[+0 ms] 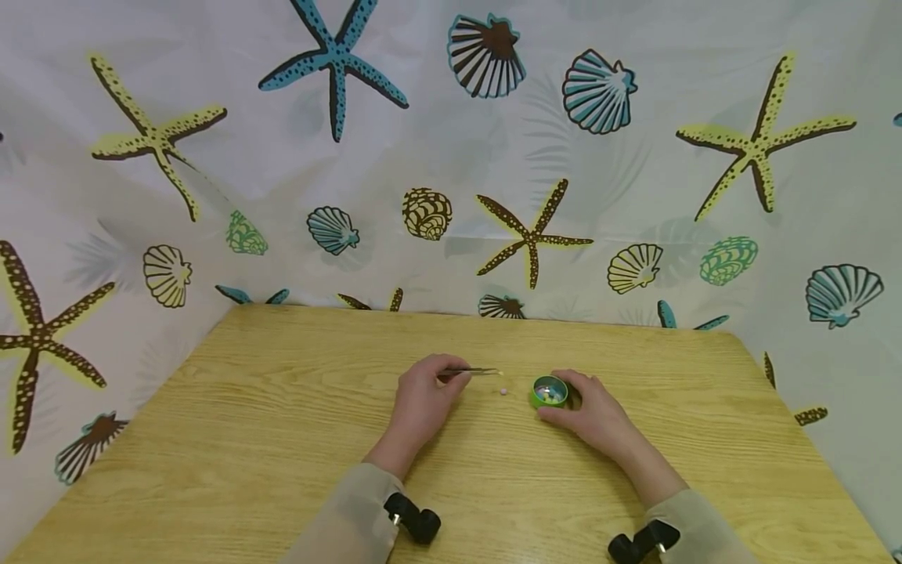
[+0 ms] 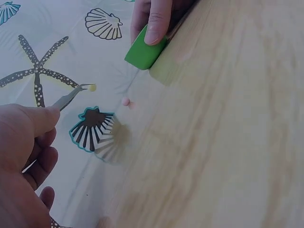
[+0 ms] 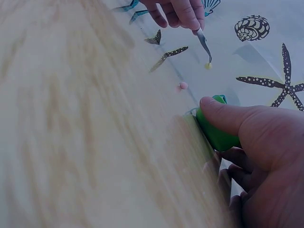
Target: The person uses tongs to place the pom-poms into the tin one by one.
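Observation:
My left hand [image 1: 425, 398] pinches a pair of tweezers [image 2: 69, 97] between thumb and fingers, tips pointing right. At the tweezers' tips sits a small yellow bead [image 2: 92, 88], held off the table in the left wrist view. A pink bead [image 1: 503, 392] lies on the wood between the two hands. My right hand [image 1: 595, 413] holds a small green round container [image 1: 538, 403] around its side, thumb at the near edge and fingers at the far edge. Several small colourful pieces [image 1: 549, 394] lie inside it.
Both hands work over the far half of a light wooden table [image 1: 282, 407]. A white cloth [image 1: 395, 157] printed with starfish and shells hangs behind the table and along its sides. Black camera mounts [image 1: 416, 519] are strapped to both sleeves.

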